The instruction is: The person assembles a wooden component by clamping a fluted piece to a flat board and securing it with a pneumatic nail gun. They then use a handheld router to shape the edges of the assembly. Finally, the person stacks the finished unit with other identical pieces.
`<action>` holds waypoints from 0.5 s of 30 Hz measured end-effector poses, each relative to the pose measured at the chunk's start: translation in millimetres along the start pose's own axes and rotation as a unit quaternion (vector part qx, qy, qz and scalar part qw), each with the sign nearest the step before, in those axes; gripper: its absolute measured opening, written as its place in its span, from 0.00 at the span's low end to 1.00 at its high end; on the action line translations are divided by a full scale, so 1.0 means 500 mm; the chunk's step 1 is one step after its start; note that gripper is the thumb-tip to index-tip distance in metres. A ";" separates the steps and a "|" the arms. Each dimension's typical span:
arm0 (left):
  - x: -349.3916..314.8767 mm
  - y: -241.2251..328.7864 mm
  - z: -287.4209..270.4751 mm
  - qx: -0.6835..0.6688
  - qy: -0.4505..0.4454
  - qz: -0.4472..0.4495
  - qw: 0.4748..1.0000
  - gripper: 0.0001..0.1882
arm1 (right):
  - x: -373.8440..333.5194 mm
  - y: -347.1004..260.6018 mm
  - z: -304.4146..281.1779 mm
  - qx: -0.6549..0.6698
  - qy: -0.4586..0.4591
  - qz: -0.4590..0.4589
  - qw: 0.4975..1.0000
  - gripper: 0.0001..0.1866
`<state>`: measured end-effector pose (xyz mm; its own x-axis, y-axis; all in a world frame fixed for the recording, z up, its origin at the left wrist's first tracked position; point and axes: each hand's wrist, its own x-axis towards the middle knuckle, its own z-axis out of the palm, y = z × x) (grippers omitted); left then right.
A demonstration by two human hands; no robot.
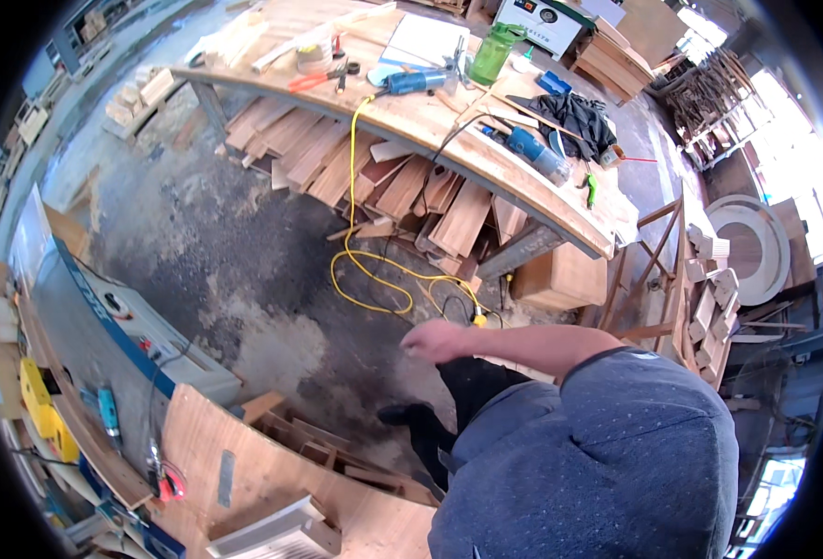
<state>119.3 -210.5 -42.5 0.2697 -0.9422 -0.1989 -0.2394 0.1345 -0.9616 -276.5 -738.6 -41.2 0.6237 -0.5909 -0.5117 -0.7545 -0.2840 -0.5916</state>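
My right hand (435,341) is in front of my body, over the dark concrete floor, its bare forearm coming from a dark short sleeve. The fingers look curled into a loose fist, and I see nothing in them. Just beyond it a yellow power cord (353,256) loops on the floor and runs up to a blue power tool (415,82) on the workbench (467,149). The cord's yellow connector (479,320) lies close to the hand. My left hand does not show.
Wooden boards (402,191) are stacked under the bench. On top are a green jug (496,54), another blue power tool (537,155) and a black cloth (574,121). A plywood-topped table (272,466) and a machine (104,307) stand at left. A wooden box (560,277) sits by the bench leg.
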 end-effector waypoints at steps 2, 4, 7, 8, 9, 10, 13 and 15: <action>0.051 -0.005 -0.045 -0.249 -0.073 -0.109 0.960 0.21 | -0.022 0.046 -0.131 -0.023 0.030 0.054 0.998 0.22; 0.094 -0.014 -0.089 -0.397 -0.101 -0.221 0.885 0.22 | -0.027 0.072 -0.259 -0.035 0.064 0.078 0.994 0.22; 0.170 -0.040 -0.152 -0.461 -0.068 -0.309 0.829 0.24 | 0.015 0.139 -0.436 -0.075 0.158 0.084 0.981 0.21; 0.207 -0.048 -0.172 -0.468 -0.042 -0.327 0.819 0.24 | 0.059 0.200 -0.496 -0.151 0.186 0.076 0.968 0.22; 0.234 -0.060 -0.196 -0.465 -0.018 -0.345 0.815 0.25 | 0.085 0.198 -0.570 -0.191 0.230 0.038 0.953 0.24; 0.261 -0.068 -0.224 -0.454 0.010 -0.360 0.815 0.25 | 0.144 0.246 -0.637 -0.210 0.242 0.045 0.946 0.27; 0.399 -0.132 -0.371 -0.466 0.025 -0.401 0.788 0.30 | 0.285 0.290 -0.834 -0.320 0.272 0.031 0.907 0.29; 0.537 -0.196 -0.525 -0.655 0.081 -0.415 0.627 0.37 | 0.383 0.432 -0.941 -0.405 0.369 0.037 0.836 0.27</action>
<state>-29.6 -557.2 47.9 0.7357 -0.5536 0.3902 -0.6676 -0.6900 0.2797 -416.1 -1268.1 26.3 0.4993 -0.8489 0.1734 -0.8625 -0.4678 0.1932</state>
